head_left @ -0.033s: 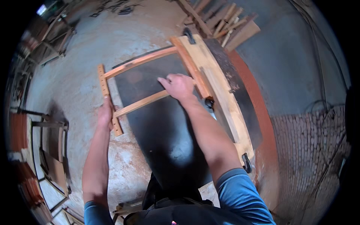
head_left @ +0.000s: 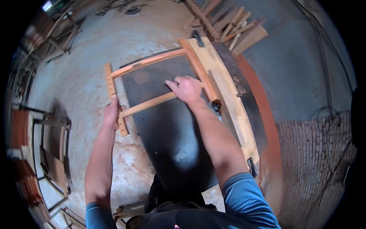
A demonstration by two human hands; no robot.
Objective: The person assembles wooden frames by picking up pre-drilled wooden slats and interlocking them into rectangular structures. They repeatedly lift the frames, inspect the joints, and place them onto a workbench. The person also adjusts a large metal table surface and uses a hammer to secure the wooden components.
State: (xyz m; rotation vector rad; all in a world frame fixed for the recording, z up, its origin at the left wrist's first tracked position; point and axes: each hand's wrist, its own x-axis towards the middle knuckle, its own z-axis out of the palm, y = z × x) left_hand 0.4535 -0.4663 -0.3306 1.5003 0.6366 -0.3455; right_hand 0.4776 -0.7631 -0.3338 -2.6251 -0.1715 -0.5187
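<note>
A wooden frame (head_left: pixel 152 104) lies across a dark, smooth benchtop (head_left: pixel 171 133). Two parallel rails join a left side piece (head_left: pixel 109 78), which has a row of slots or holes, to a plain right side piece (head_left: pixel 200 72). My left hand (head_left: pixel 111 113) is closed around the lower part of the slotted piece, beyond the bench's left edge. Over the right end of the nearer rail, my right hand (head_left: pixel 187 89) grips with fingers curled down and thumb pointing left. The right side piece rests against a pale board (head_left: pixel 228 103) fixed along the bench.
Black clamps hold the pale board at its far end (head_left: pixel 197 38) and near end (head_left: pixel 252 167). Wood offcuts (head_left: pixel 240 28) are piled beyond the bench. Wooden frames (head_left: pixel 53 152) stand on the floor at left. A brick surface (head_left: pixel 316 152) lies at right.
The whole view has shifted slightly, so the bench and frame appear a little farther right. Both hands keep the same holds on the wooden frame.
</note>
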